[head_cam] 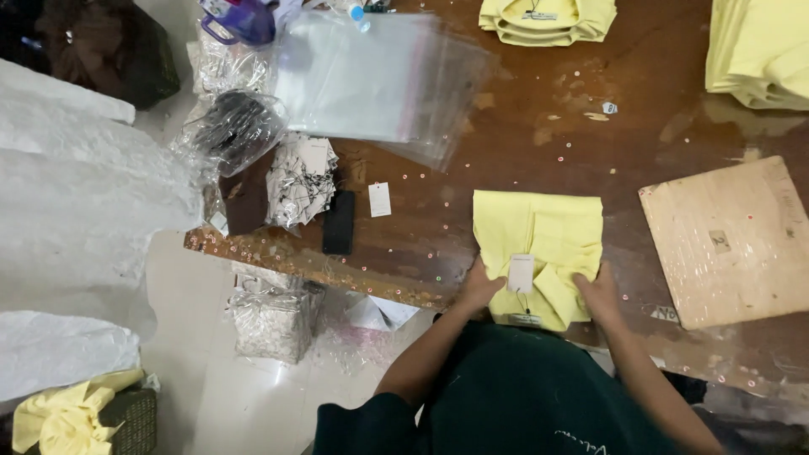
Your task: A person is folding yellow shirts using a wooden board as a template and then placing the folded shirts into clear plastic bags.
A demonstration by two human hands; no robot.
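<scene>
Bare tabletop [539, 143] beyond shirt [539, 227]

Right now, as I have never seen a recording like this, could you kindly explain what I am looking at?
This is one picture from a camera worn on a person's head, looking down at their own two bare hands; there is no machine. The left hand and right hand press on the near edge of a folded yellow garment with a white tag on it. It lies on a brown table. Also there: a stack of clear plastic bags, a pile of tags, a dark phone, a wooden board, and more folded yellow garments at the far edge.
</scene>
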